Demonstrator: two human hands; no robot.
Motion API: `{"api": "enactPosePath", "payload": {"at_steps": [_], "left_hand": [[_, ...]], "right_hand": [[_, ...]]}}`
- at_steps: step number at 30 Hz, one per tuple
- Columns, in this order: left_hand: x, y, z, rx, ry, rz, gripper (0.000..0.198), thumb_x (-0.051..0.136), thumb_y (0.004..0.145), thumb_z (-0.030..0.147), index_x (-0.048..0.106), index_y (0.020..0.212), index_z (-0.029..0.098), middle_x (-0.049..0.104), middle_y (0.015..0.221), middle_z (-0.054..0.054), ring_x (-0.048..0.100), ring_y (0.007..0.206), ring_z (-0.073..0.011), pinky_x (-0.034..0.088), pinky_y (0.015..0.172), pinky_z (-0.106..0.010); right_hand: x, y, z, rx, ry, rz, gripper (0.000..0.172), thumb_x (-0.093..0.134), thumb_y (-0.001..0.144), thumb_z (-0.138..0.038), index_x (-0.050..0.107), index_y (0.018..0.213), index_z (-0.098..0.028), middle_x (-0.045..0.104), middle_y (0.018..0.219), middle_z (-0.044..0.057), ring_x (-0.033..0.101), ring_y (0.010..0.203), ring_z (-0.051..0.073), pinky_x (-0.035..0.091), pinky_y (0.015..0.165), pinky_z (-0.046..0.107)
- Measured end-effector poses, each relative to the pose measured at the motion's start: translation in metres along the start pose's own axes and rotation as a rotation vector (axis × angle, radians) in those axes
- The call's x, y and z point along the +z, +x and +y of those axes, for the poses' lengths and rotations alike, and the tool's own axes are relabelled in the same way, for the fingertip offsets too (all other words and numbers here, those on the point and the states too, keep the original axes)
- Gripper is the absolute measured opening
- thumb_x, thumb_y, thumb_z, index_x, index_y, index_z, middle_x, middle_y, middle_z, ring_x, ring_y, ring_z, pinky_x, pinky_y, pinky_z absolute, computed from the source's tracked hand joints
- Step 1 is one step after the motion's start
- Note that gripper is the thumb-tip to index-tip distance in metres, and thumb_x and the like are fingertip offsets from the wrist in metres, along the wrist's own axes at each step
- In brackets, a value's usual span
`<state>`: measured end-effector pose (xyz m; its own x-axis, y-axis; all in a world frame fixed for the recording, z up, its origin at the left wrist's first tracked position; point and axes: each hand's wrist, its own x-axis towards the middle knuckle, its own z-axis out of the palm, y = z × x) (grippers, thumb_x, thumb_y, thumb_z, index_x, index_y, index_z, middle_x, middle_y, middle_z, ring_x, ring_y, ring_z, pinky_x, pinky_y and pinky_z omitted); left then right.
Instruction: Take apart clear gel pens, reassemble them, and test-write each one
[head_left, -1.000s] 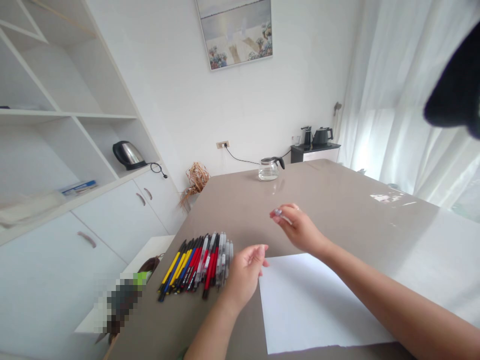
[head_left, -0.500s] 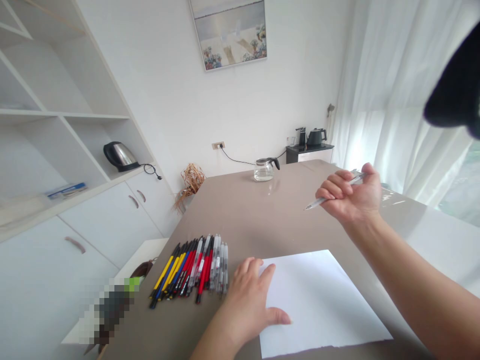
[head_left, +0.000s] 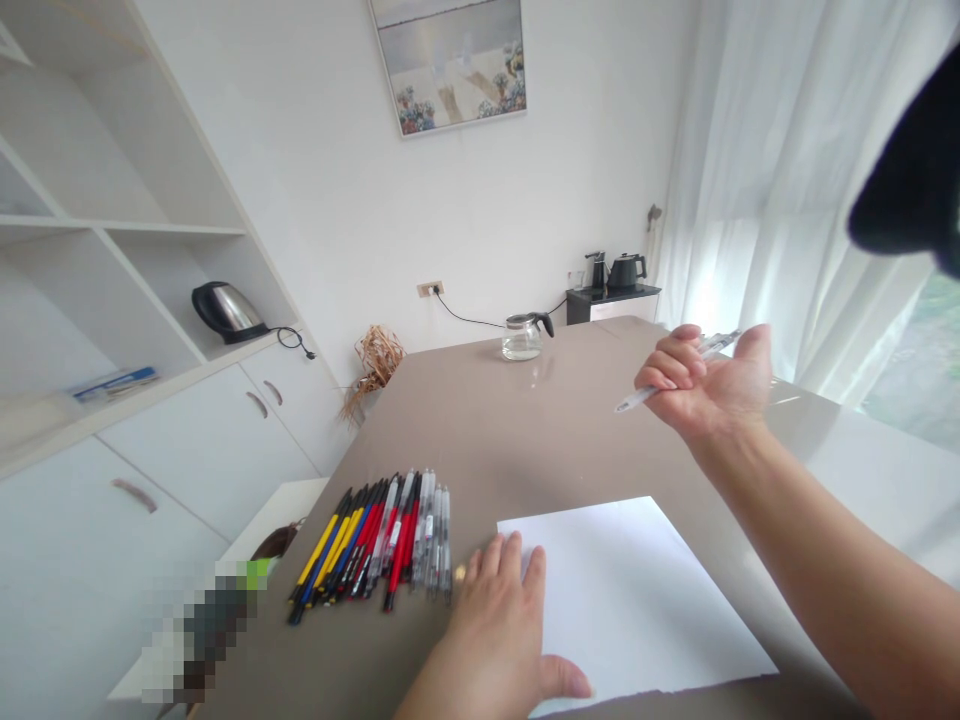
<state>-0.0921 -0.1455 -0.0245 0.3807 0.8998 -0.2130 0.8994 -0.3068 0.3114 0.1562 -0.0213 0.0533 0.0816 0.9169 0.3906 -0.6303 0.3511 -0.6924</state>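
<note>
My left hand (head_left: 499, 620) lies on the left edge of a white sheet of paper (head_left: 622, 590), fingers stretched out and the thumb spread towards its lower edge. Raised over the right side of the table, my right hand (head_left: 705, 378) has its palm turned up and its fingers curled round a clear pen (head_left: 636, 399). One end of the pen sticks out to the left, the other shows near the thumb. Left of the paper lies a row of pens (head_left: 367, 545): yellow, blue, red, black and clear ones, side by side.
On the far part of the brown table (head_left: 465, 430) stands a glass pot (head_left: 522, 338) with a black handle. A dark kettle (head_left: 627, 270) sits on a low cabinet behind. Shelves with a steel kettle (head_left: 229, 312) line the left; white curtains (head_left: 757, 180) hang at the right.
My left hand has shifted down along the paper's edge, its fingers now flatter. The pen in my right hand has turned slightly, and the thumb has lifted away from it. The view has swung a little.
</note>
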Motion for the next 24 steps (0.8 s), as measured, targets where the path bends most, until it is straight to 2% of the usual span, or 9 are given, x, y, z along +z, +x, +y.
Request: {"api": "enactPosePath", "payload": {"at_steps": [4,10,14,17,19,21,22,24], "left_hand": [[-0.003,-0.002,0.005,-0.032,0.000,-0.027,0.090,0.061,0.051,0.055,0.030,0.126,0.017,0.021,0.135,-0.015,0.011,0.123,-0.0345,0.011,0.097,-0.050],[-0.008,-0.002,0.009,-0.072,-0.016,-0.075,0.088,0.064,0.051,0.050,0.033,0.125,0.016,0.019,0.135,-0.016,0.011,0.123,-0.0346,0.013,0.097,-0.050],[-0.005,-0.001,0.008,-0.059,-0.008,-0.045,0.089,0.063,0.050,0.052,0.033,0.125,0.016,0.022,0.135,-0.016,0.013,0.123,-0.0344,0.014,0.097,-0.049],[0.001,0.001,0.005,-0.032,0.002,0.002,0.090,0.063,0.048,0.055,0.035,0.124,0.016,0.025,0.133,-0.017,0.016,0.121,-0.0352,0.014,0.097,-0.049],[0.005,0.003,0.002,-0.015,0.000,0.010,0.092,0.063,0.047,0.056,0.035,0.124,0.015,0.025,0.133,-0.018,0.017,0.121,-0.0345,0.015,0.097,-0.047],[0.007,0.003,0.001,-0.008,0.001,0.006,0.092,0.064,0.047,0.056,0.034,0.124,0.014,0.023,0.133,-0.018,0.017,0.122,-0.0329,0.016,0.098,-0.044],[0.007,0.002,0.000,-0.003,0.003,0.005,0.092,0.063,0.048,0.056,0.034,0.124,0.014,0.023,0.134,-0.018,0.016,0.122,-0.0321,0.016,0.098,-0.043],[0.006,0.001,0.000,0.009,0.005,0.012,0.090,0.061,0.050,0.058,0.033,0.124,0.015,0.023,0.133,-0.017,0.017,0.122,-0.0310,0.017,0.098,-0.041]], "right_hand": [[0.000,0.000,-0.001,-0.025,-0.083,0.005,0.055,0.019,0.068,-0.069,0.049,0.058,-0.024,0.020,0.041,-0.004,0.011,0.040,0.010,0.013,0.043,0.027],[0.000,0.000,0.001,0.011,-0.005,-0.022,0.035,0.030,0.076,-0.046,0.050,0.059,-0.024,0.018,0.039,-0.005,0.009,0.040,0.010,0.012,0.043,0.027],[0.001,-0.001,0.002,0.011,0.013,-0.022,0.037,0.031,0.075,-0.050,0.051,0.061,-0.023,0.019,0.039,-0.005,0.011,0.039,0.009,0.013,0.042,0.026],[0.008,-0.002,0.006,0.043,0.015,0.008,0.039,0.033,0.074,-0.054,0.054,0.067,-0.022,0.028,0.042,-0.004,0.013,0.038,0.008,0.013,0.040,0.025],[0.017,-0.003,0.016,0.125,0.000,0.024,0.029,0.040,0.075,-0.045,0.056,0.074,-0.021,0.038,0.048,-0.003,0.016,0.037,0.006,0.016,0.038,0.024],[0.026,-0.006,0.033,0.260,-0.002,0.042,0.020,0.043,0.075,-0.033,0.056,0.078,-0.018,0.046,0.056,-0.001,0.026,0.038,0.005,0.023,0.039,0.023],[0.030,-0.009,0.044,0.342,0.004,0.058,0.019,0.043,0.075,-0.031,0.055,0.077,-0.017,0.048,0.058,0.000,0.034,0.041,0.006,0.027,0.041,0.022],[0.037,-0.017,0.069,0.537,-0.015,0.076,0.028,0.037,0.077,-0.038,0.054,0.077,-0.015,0.050,0.059,0.003,0.044,0.049,0.010,0.034,0.045,0.024]]}}
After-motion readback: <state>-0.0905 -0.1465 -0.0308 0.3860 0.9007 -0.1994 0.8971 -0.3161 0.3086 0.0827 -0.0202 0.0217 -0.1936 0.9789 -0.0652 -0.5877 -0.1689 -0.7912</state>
